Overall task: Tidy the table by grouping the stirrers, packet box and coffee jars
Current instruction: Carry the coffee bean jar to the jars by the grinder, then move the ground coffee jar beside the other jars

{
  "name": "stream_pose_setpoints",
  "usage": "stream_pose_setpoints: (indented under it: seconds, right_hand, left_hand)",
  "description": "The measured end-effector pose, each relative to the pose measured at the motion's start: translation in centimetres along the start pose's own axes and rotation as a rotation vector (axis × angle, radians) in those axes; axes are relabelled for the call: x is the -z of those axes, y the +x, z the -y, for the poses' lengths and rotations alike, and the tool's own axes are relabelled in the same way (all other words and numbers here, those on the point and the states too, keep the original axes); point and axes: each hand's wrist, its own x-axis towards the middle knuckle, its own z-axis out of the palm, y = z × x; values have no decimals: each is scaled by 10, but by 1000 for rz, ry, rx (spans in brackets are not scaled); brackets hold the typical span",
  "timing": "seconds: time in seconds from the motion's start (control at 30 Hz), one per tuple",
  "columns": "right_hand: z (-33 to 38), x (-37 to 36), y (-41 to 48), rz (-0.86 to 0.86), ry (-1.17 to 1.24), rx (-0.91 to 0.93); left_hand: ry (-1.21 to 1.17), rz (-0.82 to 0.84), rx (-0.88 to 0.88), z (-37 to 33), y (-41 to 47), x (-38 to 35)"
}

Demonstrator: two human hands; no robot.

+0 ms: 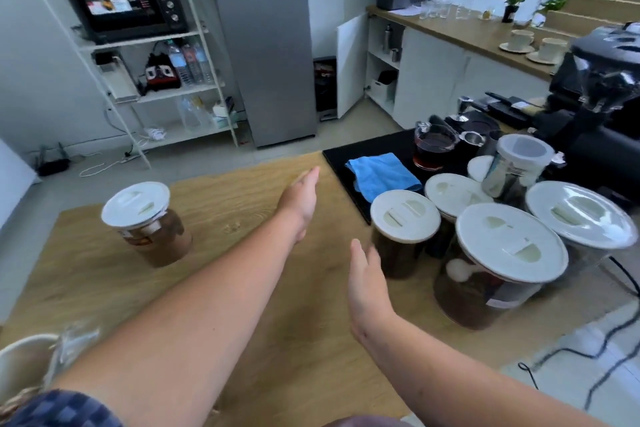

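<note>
A clear coffee jar with a flat white lid and a brown label [147, 224] stands alone on the light wooden table [214, 305], well apart to the left of the others. The group, clear jars of dark coffee under white lids, sits at the table's right end: the nearest small one [403, 232] is just right of the right hand, with the wide-lidded big jar [498, 263] beside it and more behind. No stirrers or packet box can be made out.

The lone jar is the likely next pick. If lifted by its lid alone, the lid could pull free and the jar drop. Carried in too fast, it could knock the crowded jars, or the glass jug of dark liquid [434, 146] behind them, right of the blue cloth [381, 175].

The left hand [301, 203] reaches forward, right of the lone jar, fingers straight, holding nothing. The right hand [367, 281] stands edge-up, fingers extended, empty, close beside the small jar; contact is unclear.
</note>
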Motion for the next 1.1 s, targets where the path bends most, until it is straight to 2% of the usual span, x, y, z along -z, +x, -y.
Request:
stream_pose_setpoints:
  seconds: [0.2,0.33,0.43,0.53,0.63,0.77,0.87,1.0,1.1]
  right_hand:
    - [28,-94,24,287,-166,226]
    - [42,-159,33,456,-255,230]
    - [50,-202,39,556,-281,235]
    - [55,-237,44,609,-349,247]
    - [59,-264,49,640,-412,233]
    - [59,-287,57,662,-508,194]
    - [58,-295,63,671,-542,109]
    - [54,-301,66,772,-441,-79]
    - [50,-302,64,802,-385,-106]
  left_hand:
    - [119,-377,-114,-26,-13,133]
    - [145,-607,-46,-29,-28,201]
    - [141,-714,10,-23,-34,236]
    - [137,-758,70,-11,-36,261]
    - [115,-754,203,3,-34,279]
    - [-2,-793,311,10,-24,289]
    - [-97,-723,358,15,-11,283]
    - [-311,-646,391,24,-1,276]
    - [-382,-662,363,22,-1,273]
